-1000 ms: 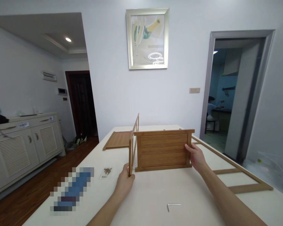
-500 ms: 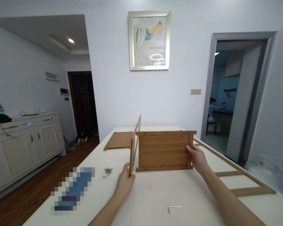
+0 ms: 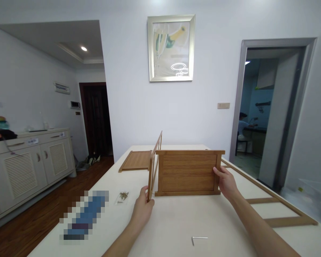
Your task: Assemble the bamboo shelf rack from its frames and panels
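Note:
My left hand [image 3: 143, 206] is closed around the near lower end of a narrow wooden side frame [image 3: 153, 167], which stands on edge and points away from me. Upright to its right is a wooden shelf panel [image 3: 188, 173] with slightly protruding rails at top and bottom. My right hand [image 3: 226, 181] grips that panel at its right edge, thumb on the near face and the other fingers partly hidden behind. The panel's left end is close to the side frame; whether they touch I cannot tell. A hex key [image 3: 199, 238] lies on the table in front of the panel.
Screws in a small clear bag [image 3: 123, 197] lie left of my left hand. Another wooden panel [image 3: 136, 160] lies flat behind. A second side frame [image 3: 274, 201] rests along the right of the white table [image 3: 173, 225]. A blurred blue item [image 3: 87, 216] sits at left.
The whole view has shifted slightly. Both hands keep their holds, and the panel and side frame stay nearly as they were relative to each other.

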`<state>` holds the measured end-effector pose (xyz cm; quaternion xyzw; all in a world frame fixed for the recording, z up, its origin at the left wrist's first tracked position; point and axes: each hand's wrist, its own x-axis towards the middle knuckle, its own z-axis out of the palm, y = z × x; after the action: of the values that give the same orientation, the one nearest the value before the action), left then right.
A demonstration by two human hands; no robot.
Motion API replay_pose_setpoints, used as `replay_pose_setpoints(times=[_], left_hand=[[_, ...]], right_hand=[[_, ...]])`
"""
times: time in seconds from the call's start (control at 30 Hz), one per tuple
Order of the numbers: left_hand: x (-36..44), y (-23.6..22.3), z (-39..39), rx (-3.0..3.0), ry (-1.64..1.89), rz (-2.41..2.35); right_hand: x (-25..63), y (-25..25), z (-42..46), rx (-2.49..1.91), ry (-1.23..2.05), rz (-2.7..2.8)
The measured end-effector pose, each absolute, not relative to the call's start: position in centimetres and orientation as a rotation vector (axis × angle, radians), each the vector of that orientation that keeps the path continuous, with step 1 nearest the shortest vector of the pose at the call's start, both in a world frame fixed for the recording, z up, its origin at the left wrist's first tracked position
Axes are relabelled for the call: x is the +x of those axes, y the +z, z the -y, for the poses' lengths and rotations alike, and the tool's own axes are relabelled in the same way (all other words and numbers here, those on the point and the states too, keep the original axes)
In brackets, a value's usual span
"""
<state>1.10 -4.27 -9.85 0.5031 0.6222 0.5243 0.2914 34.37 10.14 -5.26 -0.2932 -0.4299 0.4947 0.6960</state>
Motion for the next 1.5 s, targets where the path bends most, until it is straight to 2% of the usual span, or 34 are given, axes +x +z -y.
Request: replay_pose_setpoints(times=[0.63,0.83,1.1,1.5], left_hand=[[2.3,-10.7,3.8,1.492,1.172,-1.891],[3.8,-10.5,3.9,1.622,0.999,-2.189],[4.8,-10.2,2.8,1.617,1.100,-2.079],[4.8,-10.3,2.5,1.635,1.228,-1.945]], right_hand=[[35.3,-4.9,-10.5,-0.742,1.086,1.008],[35.9,-4.7,-10.4,-0.894,0.831,1.100],[35.0,-4.7,-9.3,-1.142,0.422,1.102],[34.6,-3.9,-8.3,-1.296,0.310,1.112]])
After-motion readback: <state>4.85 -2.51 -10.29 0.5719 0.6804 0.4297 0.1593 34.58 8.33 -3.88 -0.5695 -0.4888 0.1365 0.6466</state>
